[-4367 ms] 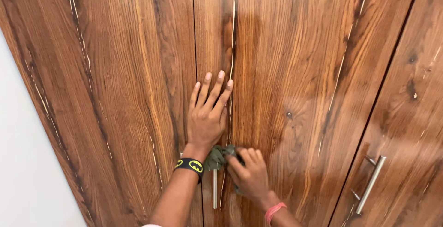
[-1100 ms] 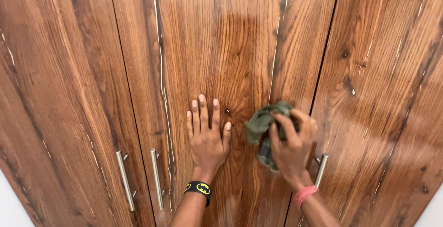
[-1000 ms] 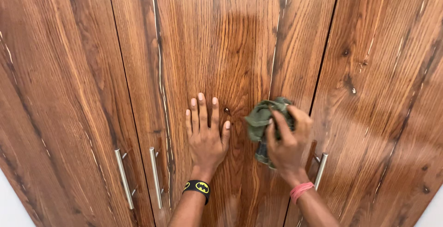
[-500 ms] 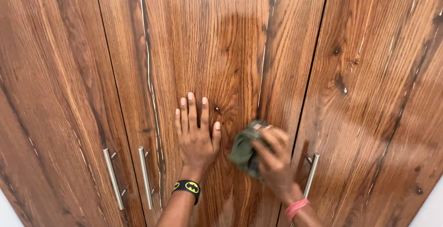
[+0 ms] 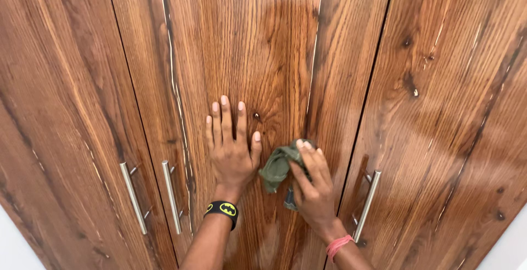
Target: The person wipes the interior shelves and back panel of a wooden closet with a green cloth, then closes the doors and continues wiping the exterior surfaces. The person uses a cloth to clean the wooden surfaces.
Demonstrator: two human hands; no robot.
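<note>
Tall wooden cupboard doors (image 5: 263,56) with dark grain fill the head view. My left hand (image 5: 230,143) lies flat on the middle door with its fingers spread, a black wristband on the wrist. Just to its right, my right hand (image 5: 310,185) presses a crumpled green cloth (image 5: 277,165) against the same door, near the seam with the door on the right. A darker damp patch (image 5: 280,45) runs up the wood above the cloth. A pink band circles the right wrist.
Two slim metal bar handles (image 5: 134,197) (image 5: 171,196) stand side by side on the left doors. A third metal handle (image 5: 366,205) sits right of my right hand. Pale wall shows at both lower corners.
My right hand has slid the green cloth down and leftwards, closer to my left hand. The left hand has stayed flat on the door; the view has shifted slightly.
</note>
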